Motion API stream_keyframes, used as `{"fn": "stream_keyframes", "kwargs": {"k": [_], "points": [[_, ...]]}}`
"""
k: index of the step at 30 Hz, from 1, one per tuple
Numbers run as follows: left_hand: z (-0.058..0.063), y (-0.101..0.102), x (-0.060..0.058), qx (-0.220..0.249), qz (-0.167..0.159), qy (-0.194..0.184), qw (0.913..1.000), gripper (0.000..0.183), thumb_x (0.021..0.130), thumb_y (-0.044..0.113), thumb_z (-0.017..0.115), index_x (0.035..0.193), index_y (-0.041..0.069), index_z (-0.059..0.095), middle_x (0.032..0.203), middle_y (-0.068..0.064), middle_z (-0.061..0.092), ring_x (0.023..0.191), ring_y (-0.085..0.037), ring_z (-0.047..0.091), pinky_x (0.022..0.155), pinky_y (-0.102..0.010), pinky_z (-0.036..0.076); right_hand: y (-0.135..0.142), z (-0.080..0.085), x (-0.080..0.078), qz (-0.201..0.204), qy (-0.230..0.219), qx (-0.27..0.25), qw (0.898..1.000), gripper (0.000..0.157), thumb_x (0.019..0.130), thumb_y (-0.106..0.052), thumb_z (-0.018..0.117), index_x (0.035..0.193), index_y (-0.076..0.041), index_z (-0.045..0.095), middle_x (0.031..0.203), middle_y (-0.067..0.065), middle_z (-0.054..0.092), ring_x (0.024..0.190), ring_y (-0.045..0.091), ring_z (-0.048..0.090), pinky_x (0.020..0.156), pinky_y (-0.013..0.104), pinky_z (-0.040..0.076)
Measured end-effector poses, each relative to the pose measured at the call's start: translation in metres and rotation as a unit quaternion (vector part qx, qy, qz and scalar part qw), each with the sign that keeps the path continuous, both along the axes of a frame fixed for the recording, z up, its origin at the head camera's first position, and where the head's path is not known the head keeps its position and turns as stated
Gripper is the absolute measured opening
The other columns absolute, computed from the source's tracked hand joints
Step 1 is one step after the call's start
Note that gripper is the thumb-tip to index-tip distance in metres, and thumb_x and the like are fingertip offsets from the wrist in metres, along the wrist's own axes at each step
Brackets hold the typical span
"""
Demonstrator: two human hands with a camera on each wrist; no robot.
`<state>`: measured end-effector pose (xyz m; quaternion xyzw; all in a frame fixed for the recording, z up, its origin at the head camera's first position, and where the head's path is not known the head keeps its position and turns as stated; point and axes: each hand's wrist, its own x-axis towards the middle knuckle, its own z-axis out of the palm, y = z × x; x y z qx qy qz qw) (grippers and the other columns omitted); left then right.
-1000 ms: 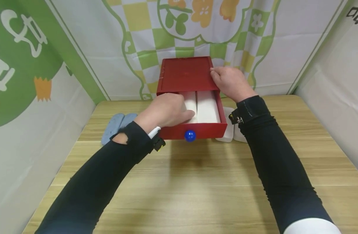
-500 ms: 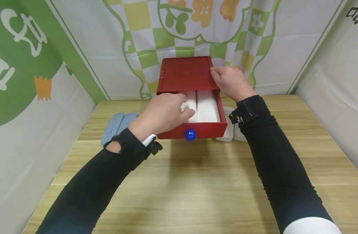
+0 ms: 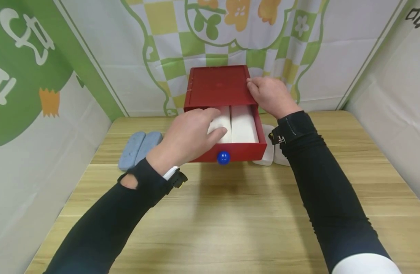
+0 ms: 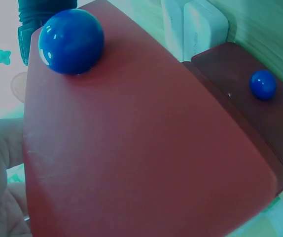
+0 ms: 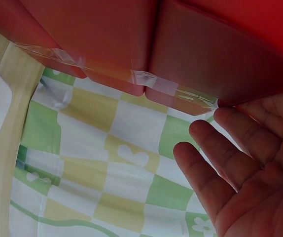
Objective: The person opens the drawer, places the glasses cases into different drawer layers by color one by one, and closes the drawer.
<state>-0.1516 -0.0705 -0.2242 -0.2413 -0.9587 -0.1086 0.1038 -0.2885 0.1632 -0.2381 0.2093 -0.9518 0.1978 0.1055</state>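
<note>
A red drawer cabinet (image 3: 218, 85) stands at the back of the table, its top drawer (image 3: 244, 152) pulled out. A blue ball knob (image 3: 223, 158) sits on the drawer front. Inside lie two long white blocks (image 3: 243, 125) side by side. My left hand (image 3: 186, 137) is over the drawer's left half, thumb and index finger apart above the left block; its other fingers are hidden in the head view. My right hand (image 3: 273, 97) rests at the cabinet's top right edge. In the right wrist view its fingers (image 5: 220, 153) stretch out nearly straight beside the taped red side.
Two blue-grey rounded pads (image 3: 136, 148) lie left of the cabinet, and white rounded pads (image 3: 264, 156) lie to its right. A second blue knob (image 4: 263, 85) shows on a lower drawer. A patterned curtain (image 3: 230, 53) hangs close behind on the wooden table's (image 3: 223, 228) far side.
My left hand has drawn back slightly left and toward me, its thumb and index finger spreading, so more of the left white block shows. My right hand has stayed in place.
</note>
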Motion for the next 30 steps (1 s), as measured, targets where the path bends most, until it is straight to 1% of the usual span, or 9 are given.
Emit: {"fn": "stream_keyframes", "kwargs": {"k": [3,7,9,11,14,18,23,27,30], "points": [[-0.002,-0.001,0.002,0.016,-0.005,0.026,0.9995,0.054,0.092,0.042,0.06,0.136,0.01,0.056,0.124,-0.006,0.065,0.102,-0.02,0.06,0.088,-0.038,0.052,0.0,0.0,0.001,-0.001,-0.002,-0.001,1.0,0.049,0.104,-0.035,0.035,0.142,-0.01,0.053,0.14,0.011,0.056,0.126,0.029,0.052,0.106,0.048,0.04],[-0.007,-0.003,0.005,0.038,-0.019,0.07,0.9966,0.052,0.093,0.038,0.06,0.135,0.009,0.057,0.122,-0.008,0.066,0.102,-0.022,0.061,0.088,-0.039,0.052,0.001,-0.001,0.001,-0.001,-0.002,-0.001,1.0,0.049,0.104,-0.035,0.035,0.142,-0.01,0.053,0.14,0.012,0.056,0.125,0.029,0.052,0.105,0.048,0.041],[-0.01,-0.004,0.008,0.05,-0.03,0.104,0.9929,0.049,0.093,0.036,0.06,0.133,0.008,0.058,0.12,-0.009,0.066,0.101,-0.023,0.061,0.087,-0.039,0.052,0.0,-0.001,0.001,-0.001,-0.003,0.0,1.0,0.049,0.104,-0.035,0.034,0.142,-0.01,0.053,0.14,0.011,0.056,0.125,0.029,0.053,0.105,0.048,0.041],[-0.013,-0.006,0.011,0.064,-0.046,0.143,0.9866,0.047,0.093,0.034,0.061,0.131,0.007,0.06,0.118,-0.01,0.067,0.101,-0.024,0.062,0.086,-0.04,0.053,0.0,-0.001,0.001,-0.002,-0.003,0.0,1.0,0.049,0.104,-0.035,0.035,0.142,-0.011,0.052,0.14,0.011,0.055,0.125,0.028,0.053,0.105,0.047,0.041],[-0.018,-0.008,0.016,0.081,-0.076,0.204,0.9726,0.044,0.093,0.031,0.062,0.128,0.005,0.063,0.113,-0.011,0.069,0.096,-0.024,0.062,0.08,-0.038,0.053,0.0,-0.001,0.0,-0.002,-0.004,0.001,1.0,0.048,0.104,-0.034,0.035,0.143,-0.011,0.052,0.141,0.012,0.055,0.125,0.028,0.053,0.105,0.047,0.041],[-0.025,-0.009,0.024,0.091,-0.106,0.264,0.9543,0.042,0.091,0.03,0.065,0.124,0.004,0.065,0.107,-0.012,0.07,0.089,-0.024,0.061,0.073,-0.035,0.052,0.0,0.0,0.0,-0.003,-0.004,0.0,1.0,0.048,0.104,-0.034,0.036,0.143,-0.011,0.052,0.141,0.012,0.055,0.125,0.028,0.053,0.105,0.048,0.041],[-0.033,-0.006,0.037,0.098,-0.133,0.296,0.9409,0.042,0.09,0.032,0.067,0.122,0.004,0.067,0.105,-0.011,0.069,0.088,-0.022,0.059,0.074,-0.033,0.052,0.0,0.0,0.001,-0.004,-0.005,-0.002,1.0,0.049,0.104,-0.035,0.035,0.143,-0.011,0.052,0.141,0.012,0.055,0.125,0.028,0.052,0.105,0.047,0.041],[-0.043,-0.003,0.046,0.094,-0.154,0.297,0.9376,0.041,0.089,0.032,0.068,0.12,0.004,0.068,0.108,-0.01,0.07,0.089,-0.021,0.061,0.075,-0.032,0.053,0.0,0.0,0.002,-0.005,-0.005,-0.002,1.0,0.049,0.104,-0.034,0.035,0.143,-0.011,0.052,0.141,0.012,0.055,0.125,0.028,0.053,0.105,0.047,0.041],[-0.053,-0.001,0.05,0.077,-0.161,0.301,0.9365,0.04,0.089,0.032,0.069,0.12,0.006,0.069,0.109,-0.009,0.07,0.089,-0.021,0.063,0.076,-0.032,0.054,0.0,0.0,0.002,-0.006,-0.005,-0.002,1.0,0.049,0.104,-0.035,0.035,0.143,-0.011,0.052,0.141,0.012,0.055,0.125,0.028,0.053,0.105,0.047,0.041]]}}
